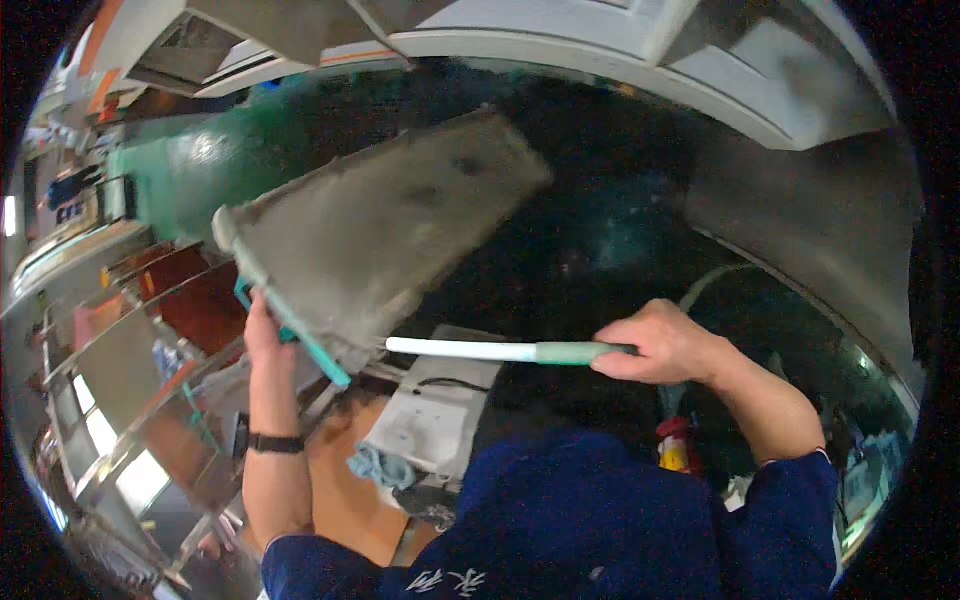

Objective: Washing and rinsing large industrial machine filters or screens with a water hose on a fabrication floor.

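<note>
My left hand point(268, 335) grips the teal edge strip point(310, 350) of a large grey rectangular panel point(370, 220), near a teal handle-like part. The panel is tilted, with a dusty-looking, slightly blurred face and a few dark patches. In my right hand point(660, 345) is a long slim tool with a pale green grip and a white front part point(460, 349); its kind is unclear. It lies almost level, its white tip close to the panel's near corner. Whether tip and panel touch, I cannot tell.
Below the panel stands a white surface point(435, 410) with a black cable-like strip and a blue cloth point(380, 466) at its edge. Shelving point(180, 400) lines the left. Pale cabinets point(550, 35) run along the far side. A red and yellow object point(676, 445) is near my right elbow.
</note>
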A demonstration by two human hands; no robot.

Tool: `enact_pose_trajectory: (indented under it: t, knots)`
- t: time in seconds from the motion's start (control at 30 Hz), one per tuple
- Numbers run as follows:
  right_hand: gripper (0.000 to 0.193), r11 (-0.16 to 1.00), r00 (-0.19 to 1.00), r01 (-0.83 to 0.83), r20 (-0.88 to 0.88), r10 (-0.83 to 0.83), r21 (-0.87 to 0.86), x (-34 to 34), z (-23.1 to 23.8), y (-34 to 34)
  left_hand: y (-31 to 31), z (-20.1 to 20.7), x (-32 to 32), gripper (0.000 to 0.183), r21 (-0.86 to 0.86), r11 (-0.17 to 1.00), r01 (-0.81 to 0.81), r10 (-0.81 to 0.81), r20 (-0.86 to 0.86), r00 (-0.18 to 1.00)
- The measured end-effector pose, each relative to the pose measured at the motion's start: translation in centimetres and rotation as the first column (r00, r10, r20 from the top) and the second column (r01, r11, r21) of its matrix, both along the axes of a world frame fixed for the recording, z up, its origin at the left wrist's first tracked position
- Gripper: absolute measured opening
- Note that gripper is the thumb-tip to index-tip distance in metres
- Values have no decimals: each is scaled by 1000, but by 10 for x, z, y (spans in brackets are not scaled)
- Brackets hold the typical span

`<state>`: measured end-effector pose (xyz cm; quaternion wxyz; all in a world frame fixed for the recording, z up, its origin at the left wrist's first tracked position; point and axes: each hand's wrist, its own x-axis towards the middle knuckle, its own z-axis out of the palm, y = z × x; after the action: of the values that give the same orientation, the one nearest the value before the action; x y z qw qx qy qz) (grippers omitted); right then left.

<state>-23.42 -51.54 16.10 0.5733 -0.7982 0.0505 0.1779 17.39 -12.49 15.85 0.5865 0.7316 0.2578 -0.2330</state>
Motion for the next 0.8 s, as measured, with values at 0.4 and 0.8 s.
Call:
enact_pose_trajectory:
  t: [0.4,0.8]
  knots:
    - [32,988,989,130,66,-136,82,18,23,33,-22,14,-9,21,-138,987,85,-78,51,996]
    - [35,970,973,50,-209,-102,-237,-17,-38,25,-29,5,-20,28,-90,993,81,-67,149,987]
